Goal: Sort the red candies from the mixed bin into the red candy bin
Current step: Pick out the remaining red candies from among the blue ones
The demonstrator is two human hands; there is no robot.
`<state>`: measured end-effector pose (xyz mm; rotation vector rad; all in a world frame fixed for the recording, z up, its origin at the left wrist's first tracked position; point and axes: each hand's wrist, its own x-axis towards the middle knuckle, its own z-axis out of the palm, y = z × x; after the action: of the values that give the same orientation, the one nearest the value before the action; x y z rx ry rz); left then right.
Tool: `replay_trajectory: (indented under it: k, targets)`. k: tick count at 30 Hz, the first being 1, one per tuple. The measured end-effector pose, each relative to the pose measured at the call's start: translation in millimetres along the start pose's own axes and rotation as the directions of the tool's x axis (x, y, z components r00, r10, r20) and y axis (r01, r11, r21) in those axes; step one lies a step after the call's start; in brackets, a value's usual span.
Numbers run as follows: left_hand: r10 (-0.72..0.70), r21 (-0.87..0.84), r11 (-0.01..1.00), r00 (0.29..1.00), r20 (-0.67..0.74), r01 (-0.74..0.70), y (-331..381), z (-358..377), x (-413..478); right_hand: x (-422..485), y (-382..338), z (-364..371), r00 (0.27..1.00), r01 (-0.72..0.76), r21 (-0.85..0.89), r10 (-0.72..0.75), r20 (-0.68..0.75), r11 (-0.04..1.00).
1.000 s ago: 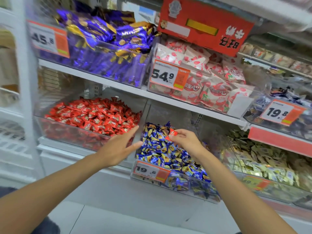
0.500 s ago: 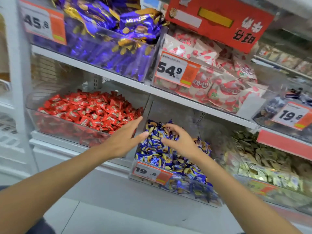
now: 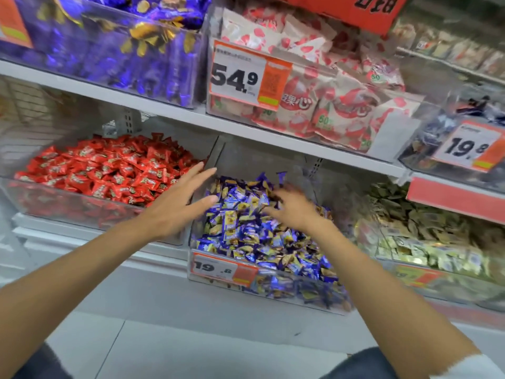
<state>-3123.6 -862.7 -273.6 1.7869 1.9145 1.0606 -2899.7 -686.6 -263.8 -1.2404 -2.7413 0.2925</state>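
The clear red candy bin on the lower shelf at left is heaped with red-wrapped candies. To its right stands the mixed bin, full of blue and gold candies; I see no red candy in it. My left hand hovers flat with straight fingers over the wall between the two bins and holds nothing. Blurred by motion, my right hand is down on the blue candies with its fingers spread. No candy shows in its fingers.
A price tag marked 19.8 hangs on the mixed bin's front. A bin of green-gold candies stands to the right. The shelf above carries purple-wrapped sweets and white-and-red packets, low over the bins.
A second ago my right hand pinched a red candy above the mixed bin; the candy is no longer seen. That hand has dropped onto the blue candies. My left hand stays near the dividing wall.
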Motion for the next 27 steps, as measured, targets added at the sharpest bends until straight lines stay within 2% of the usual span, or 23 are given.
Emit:
replay_trajectory:
  k: [2, 5, 10, 13, 16, 18, 20, 23, 25, 27]
  targets:
    - [0.014, -0.018, 1.0, 1.0, -0.002, -0.014, -1.8, 0.2, 1.2, -6.6, 32.8, -13.2, 0.995, -0.064, 0.151, 0.074, -0.064, 0.987]
    - [0.023, -0.018, 1.0, 1.0, -0.008, -0.023, -4.2, 1.8, 2.6, -25.9, 65.0, -20.7, 0.983, -0.169, 0.382, 0.182, 0.001, 0.908]
    - [0.016, -0.017, 1.0, 1.0, -0.022, -0.017, -0.8, 2.4, -0.4, -35.1, 79.3, -27.2, 0.969, -0.226, 0.532, 0.246, 0.034, 0.816]
    - [0.002, -0.023, 1.0, 1.0, -0.028, -0.002, 1.3, 3.0, -1.8, -36.2, 62.4, -18.4, 0.952, -0.297, 0.544, 0.289, 0.103, 0.785]
    - [-0.004, -0.042, 0.999, 0.999, -0.045, 0.002, 3.7, 5.3, -2.4, -32.0, 32.3, 6.5, 0.939, -0.337, 0.27, 0.3, 0.167, 0.902]
    - [0.0, -0.045, 0.999, 0.999, -0.044, -0.002, 2.6, 5.7, -1.3, -26.9, 4.2, 11.6, 0.966, -0.237, 0.286, 0.194, 0.171, 0.928]
    - [0.005, -0.046, 0.999, 0.999, -0.041, -0.007, 1.4, 4.3, 0.0, -26.4, -24.0, 7.6, 0.98, -0.045, 0.37, -0.03, 0.195, 0.928]
    - [0.01, -0.01, 1.0, 0.999, -0.046, -0.011, 1.8, 3.3, -1.7, -43.7, -49.9, 0.8, 0.91, 0.162, 0.432, -0.304, 0.282, 0.887]
    - [0.022, 0.021, 1.0, 0.998, -0.059, -0.02, 5.7, 1.7, -5.0, -63.0, -47.8, -0.8, 0.867, 0.132, 0.511, -0.349, 0.357, 0.85]
    - [0.066, 0.093, 0.994, 0.993, -0.1, -0.057, 12.7, -0.8, -8.6, -82.4, -36.0, -6.3, 0.878, 0.066, 0.526, -0.299, 0.373, 0.848]
